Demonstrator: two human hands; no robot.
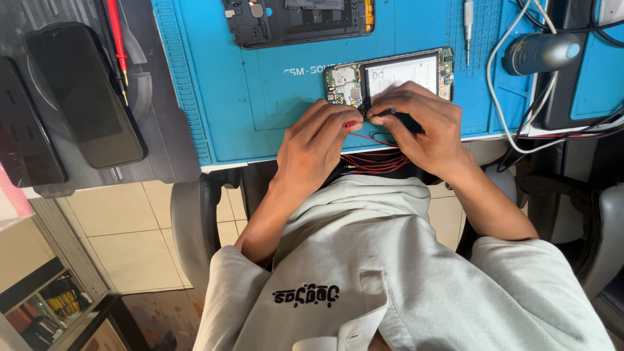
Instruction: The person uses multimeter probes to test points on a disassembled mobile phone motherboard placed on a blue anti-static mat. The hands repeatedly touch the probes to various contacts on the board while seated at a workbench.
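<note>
The opened phone (390,76) lies face down near the front edge of the blue work mat (260,110), its back cover off, so the white battery label fills the middle and green circuit board shows at both ends. Both hands meet over its near edge. The left hand (316,142) pinches a red probe (351,124) between thumb and forefinger, fingers closed tight on it, the tip pointing toward the board's lower left part. The right hand (419,127) grips a black probe (385,113) the same way, fingers curled and clamped around its shaft, the tip just beside the red one. Red and black leads (376,162) loop off the mat's edge toward the person's lap. To do this probing well, it seems wise to rest the heels of both hands on the mat, keep the 2 tips apart so they do not bridge neighbouring contacts, and press lightly on the board; exactly which contacts they touch is too small to tell. Farther back on the mat lies a second opened phone frame (299,21), and to the right a small screwdriver (468,19) and a grey rounded device (538,53) with white cables (500,104) trailing around it. Left of the mat, 2 dark phones (84,94) rest on a grey tray, with another red probe (117,32) beside them. The person sits in a chair with grey armrests (192,227) over a pale tiled floor (123,227).
</note>
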